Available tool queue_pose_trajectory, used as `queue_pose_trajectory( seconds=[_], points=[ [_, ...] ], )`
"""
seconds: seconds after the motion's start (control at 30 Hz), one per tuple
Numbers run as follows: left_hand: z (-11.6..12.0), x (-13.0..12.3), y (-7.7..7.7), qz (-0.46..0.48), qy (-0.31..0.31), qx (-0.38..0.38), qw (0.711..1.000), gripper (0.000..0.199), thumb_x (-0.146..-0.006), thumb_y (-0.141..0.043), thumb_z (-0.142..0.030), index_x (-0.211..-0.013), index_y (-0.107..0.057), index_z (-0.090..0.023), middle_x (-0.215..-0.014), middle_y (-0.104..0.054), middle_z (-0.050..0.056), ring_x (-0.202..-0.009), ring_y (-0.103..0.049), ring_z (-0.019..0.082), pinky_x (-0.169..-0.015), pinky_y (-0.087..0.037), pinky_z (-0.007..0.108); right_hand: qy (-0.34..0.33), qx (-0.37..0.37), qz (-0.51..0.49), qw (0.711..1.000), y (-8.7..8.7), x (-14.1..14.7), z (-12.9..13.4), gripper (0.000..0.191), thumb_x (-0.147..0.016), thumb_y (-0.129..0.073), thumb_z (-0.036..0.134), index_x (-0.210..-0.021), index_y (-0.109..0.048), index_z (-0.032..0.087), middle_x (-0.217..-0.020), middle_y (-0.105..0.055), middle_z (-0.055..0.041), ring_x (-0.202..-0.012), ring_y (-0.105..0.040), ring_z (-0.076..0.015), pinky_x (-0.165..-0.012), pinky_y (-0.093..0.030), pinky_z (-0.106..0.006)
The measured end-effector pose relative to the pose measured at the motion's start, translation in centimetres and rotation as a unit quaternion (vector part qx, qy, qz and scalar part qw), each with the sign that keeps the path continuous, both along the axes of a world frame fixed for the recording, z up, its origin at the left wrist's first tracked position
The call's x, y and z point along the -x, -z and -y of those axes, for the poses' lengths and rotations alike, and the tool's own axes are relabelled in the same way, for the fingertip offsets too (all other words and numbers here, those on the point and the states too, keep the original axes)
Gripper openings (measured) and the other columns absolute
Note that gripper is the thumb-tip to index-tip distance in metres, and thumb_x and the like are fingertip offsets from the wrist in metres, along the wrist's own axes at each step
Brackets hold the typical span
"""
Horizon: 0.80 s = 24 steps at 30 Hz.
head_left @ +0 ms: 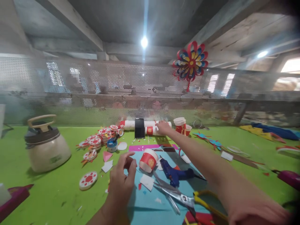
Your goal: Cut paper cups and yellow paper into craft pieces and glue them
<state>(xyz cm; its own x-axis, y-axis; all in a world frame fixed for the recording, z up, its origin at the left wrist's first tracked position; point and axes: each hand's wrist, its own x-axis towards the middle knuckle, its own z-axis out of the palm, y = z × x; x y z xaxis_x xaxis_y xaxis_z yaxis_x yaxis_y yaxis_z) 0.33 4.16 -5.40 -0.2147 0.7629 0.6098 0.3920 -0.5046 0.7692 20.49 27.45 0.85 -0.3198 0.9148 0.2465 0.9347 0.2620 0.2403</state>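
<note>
Sideways, a red-and-white cup stack (150,130).

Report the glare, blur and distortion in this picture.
Head view: the central ceiling lamp flares into a vertical streak; head view: the bright opening at right is washed out; head view: the flask near the left edge leans, probably wide-angle distortion; head view: the scene behind the perforated screen is hazy, and the upper right corner falls dark.

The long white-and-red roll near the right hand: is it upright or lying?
Lying: the roll extends sideways along the green tabletop.
</note>
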Motion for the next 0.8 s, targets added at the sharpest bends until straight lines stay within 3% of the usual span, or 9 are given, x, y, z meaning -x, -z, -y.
queue_pose_trajectory(
  seconds=[0.2, 0.37, 0.6, 0.8],
  points=[
    [0.3, -0.5, 0.3, -0.058, -0.031, -0.034, 0.997, 0.021, -0.088, -0.053, -0.031, -0.106, -0.059, -0.023, -0.072, -0.061, 0.001, -0.065, -0.058, 0.017, -0.067, -0.048, 0.032, 0.029, -0.012, 0.031, 0.999, 2.6, 1.0, -2.4, 0.035, -0.093, -0.06, 0.032, -0.124, -0.055, 0.017, -0.128, -0.056, -0.0094, -0.11, -0.058, -0.0254, -0.091, -0.05, -0.048],
    [0.2, -0.4, 0.2, -0.064, -0.039, -0.032, 0.997, 0.021, -0.087, -0.053, -0.031, -0.104, -0.061, -0.023, -0.073, -0.062, 0.001, -0.065, -0.058, 0.017, -0.066, -0.048, 0.031, 0.029, -0.014, 0.039, 0.999, 3.0, 0.9, -2.4, 0.037, -0.092, -0.06, 0.032, -0.126, -0.054, 0.018, -0.131, -0.054, -0.0098, -0.113, -0.056, -0.0265, -0.093, -0.048, -0.05],
    [-0.1, -0.1, -0.1, -0.067, -0.007, -0.012, 0.998, 0.024, -0.087, -0.052, -0.03, -0.108, -0.059, -0.021, -0.081, -0.062, 0.002, -0.068, -0.058, 0.017, -0.065, -0.049, 0.031, -0.036, -0.031, 0.062, 0.997, -0.6, -1.5, 1.3, 0.036, -0.093, -0.059, 0.033, -0.125, -0.054, 0.018, -0.129, -0.055, -0.0097, -0.11, -0.058, -0.0256, -0.09, -0.05, -0.048],
    [-0.9, 0.5, -0.4, -0.057, 0.03, 0.034, 0.997, 0.035, -0.086, -0.055, -0.033, -0.119, -0.054, -0.021, -0.11, -0.058, 0.01, -0.1, -0.059, 0.023, -0.076, -0.053, 0.035, -0.16, -0.049, 0.072, 0.983, -4.1, -2.0, 9.9, 0.05, -0.086, -0.064, 0.04, -0.128, -0.051, 0.018, -0.126, -0.054, -0.0104, -0.111, -0.054, -0.0283, -0.09, -0.046, -0.048]
  ],
)
